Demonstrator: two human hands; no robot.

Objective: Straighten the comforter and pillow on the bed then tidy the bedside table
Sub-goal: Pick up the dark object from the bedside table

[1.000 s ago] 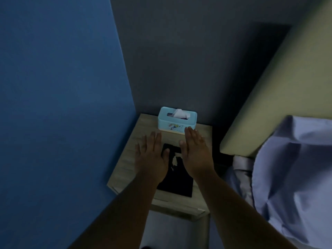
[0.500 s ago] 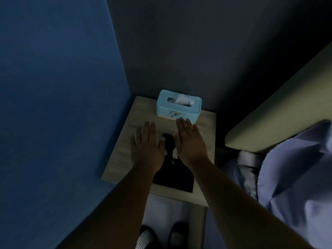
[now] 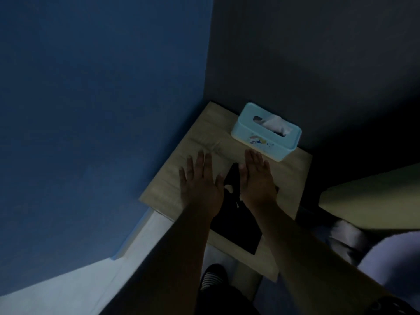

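Dim corner: our left hand (image 3: pixel 200 185) and right hand (image 3: pixel 256 180) lie flat, fingers spread, gripping nothing, on the bedside table (image 3: pixel 204 137); the tissue box (image 3: pixel 266 133) looks light, best lifted by its sides.

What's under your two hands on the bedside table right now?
A flat black item lies on the bedside table under the left hand and right hand. The hands and forearms cover its far part, so I cannot tell what it is.
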